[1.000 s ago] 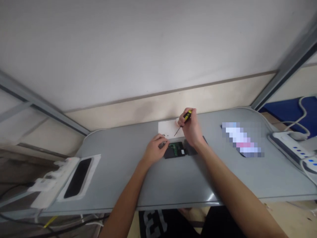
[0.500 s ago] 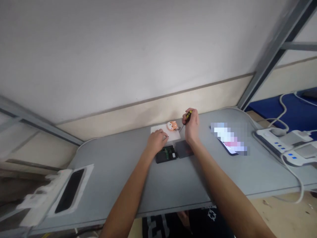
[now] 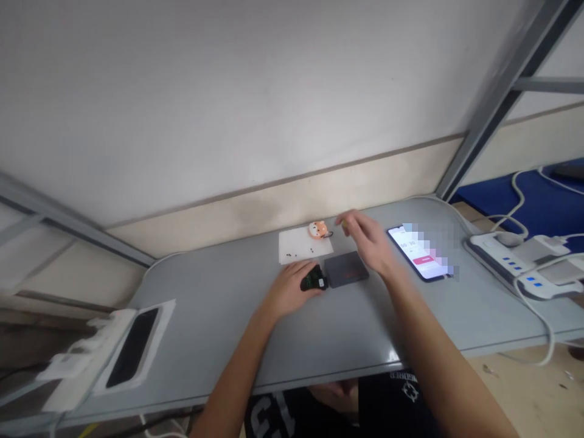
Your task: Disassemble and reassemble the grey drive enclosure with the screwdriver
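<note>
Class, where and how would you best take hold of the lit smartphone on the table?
Probably by both long edges near the middle, from above: the smartphone lies flat, screen up, on the table, a thin slab narrower across than along.

Tabletop (image 3: 205, 322): smooth grey surface, semi-gloss, with a bright reflection at the front edge. Sheet (image 3: 298, 239): white, matt, paper-like. Cover (image 3: 340, 274): dark grey, matt, plastic-looking.

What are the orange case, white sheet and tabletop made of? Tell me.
Orange case: probably smooth plastic or silicone, from its rounded, moulded look.
White sheet: likely matte paper or card, being thin and flat.
Tabletop: smooth grey paint or laminate, perhaps, given the glare near its front edge.
</note>
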`<state>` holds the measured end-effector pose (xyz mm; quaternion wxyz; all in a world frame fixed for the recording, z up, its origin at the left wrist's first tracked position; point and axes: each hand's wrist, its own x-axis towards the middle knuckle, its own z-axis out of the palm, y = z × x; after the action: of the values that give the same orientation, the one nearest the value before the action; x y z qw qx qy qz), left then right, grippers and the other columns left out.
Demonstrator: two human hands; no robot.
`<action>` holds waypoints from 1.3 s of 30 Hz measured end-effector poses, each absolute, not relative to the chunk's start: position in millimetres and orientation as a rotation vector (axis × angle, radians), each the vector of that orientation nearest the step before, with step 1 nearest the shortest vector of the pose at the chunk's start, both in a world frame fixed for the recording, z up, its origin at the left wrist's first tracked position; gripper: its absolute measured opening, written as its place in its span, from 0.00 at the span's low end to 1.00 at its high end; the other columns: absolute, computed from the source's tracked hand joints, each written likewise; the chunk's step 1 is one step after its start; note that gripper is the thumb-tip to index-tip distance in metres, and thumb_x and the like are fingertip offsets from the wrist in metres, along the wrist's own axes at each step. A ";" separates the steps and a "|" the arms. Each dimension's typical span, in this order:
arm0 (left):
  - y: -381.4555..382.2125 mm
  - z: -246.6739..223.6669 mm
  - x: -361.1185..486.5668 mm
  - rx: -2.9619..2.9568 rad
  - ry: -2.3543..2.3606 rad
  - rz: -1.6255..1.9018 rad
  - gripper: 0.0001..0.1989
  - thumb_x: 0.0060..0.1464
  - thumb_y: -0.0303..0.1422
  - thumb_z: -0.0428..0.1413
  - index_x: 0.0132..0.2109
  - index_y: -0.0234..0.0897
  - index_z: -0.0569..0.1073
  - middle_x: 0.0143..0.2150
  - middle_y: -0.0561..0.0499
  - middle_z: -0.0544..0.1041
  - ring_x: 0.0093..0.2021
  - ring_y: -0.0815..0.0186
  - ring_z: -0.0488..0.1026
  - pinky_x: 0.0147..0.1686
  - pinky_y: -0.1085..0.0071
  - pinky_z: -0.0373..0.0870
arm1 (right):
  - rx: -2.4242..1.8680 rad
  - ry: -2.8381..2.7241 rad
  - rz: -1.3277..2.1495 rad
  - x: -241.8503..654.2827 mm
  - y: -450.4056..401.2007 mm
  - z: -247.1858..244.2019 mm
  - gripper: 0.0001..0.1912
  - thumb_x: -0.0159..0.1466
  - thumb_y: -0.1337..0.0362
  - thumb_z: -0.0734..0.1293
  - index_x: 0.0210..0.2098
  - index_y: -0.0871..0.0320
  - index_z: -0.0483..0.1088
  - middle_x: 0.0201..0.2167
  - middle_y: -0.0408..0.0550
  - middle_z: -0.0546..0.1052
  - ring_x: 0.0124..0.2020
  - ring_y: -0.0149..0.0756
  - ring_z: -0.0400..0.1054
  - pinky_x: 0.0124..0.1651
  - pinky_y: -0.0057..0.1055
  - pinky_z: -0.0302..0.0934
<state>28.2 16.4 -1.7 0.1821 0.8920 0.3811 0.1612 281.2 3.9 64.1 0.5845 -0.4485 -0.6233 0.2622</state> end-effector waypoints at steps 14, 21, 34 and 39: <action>4.7 4.0 31.6 2.318 0.949 0.887 0.31 0.52 0.33 0.71 0.61 0.48 0.72 0.60 0.46 0.77 0.62 0.56 0.72 0.64 0.51 0.66 | -1.481 -1.927 0.269 282.3 -31.1 -6.0 0.12 0.69 0.65 0.63 0.50 0.53 0.74 0.43 0.52 0.77 0.40 0.43 0.72 0.46 0.40 0.63; -44.2 -0.1 38.0 2.602 0.778 0.659 0.28 0.59 0.39 0.66 0.64 0.51 0.70 0.57 0.47 0.78 0.58 0.55 0.73 0.61 0.52 0.67 | -1.451 -1.931 0.264 286.0 -29.1 -9.4 0.12 0.67 0.66 0.64 0.49 0.54 0.73 0.43 0.52 0.78 0.41 0.45 0.72 0.47 0.41 0.62; 0.3 2.0 2.5 2.661 1.214 0.705 0.11 0.67 0.36 0.55 0.53 0.43 0.78 0.57 0.43 0.72 0.58 0.53 0.68 0.60 0.50 0.65 | -1.434 -1.913 0.277 277.9 -28.4 -13.8 0.12 0.70 0.64 0.62 0.51 0.54 0.72 0.44 0.54 0.76 0.43 0.47 0.72 0.50 0.44 0.64; 20.1 -13.4 -15.0 2.610 1.224 0.755 0.09 0.67 0.31 0.52 0.46 0.39 0.78 0.48 0.46 0.76 0.50 0.58 0.70 0.55 0.57 0.69 | -1.445 -1.876 0.226 278.0 -26.3 -17.6 0.10 0.70 0.63 0.62 0.48 0.55 0.73 0.42 0.54 0.75 0.44 0.47 0.71 0.49 0.44 0.65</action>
<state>-15.0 20.1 -13.4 0.0807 0.8730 0.4094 0.2526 278.0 -26.3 -17.6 0.3722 -0.5636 -0.7321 0.0883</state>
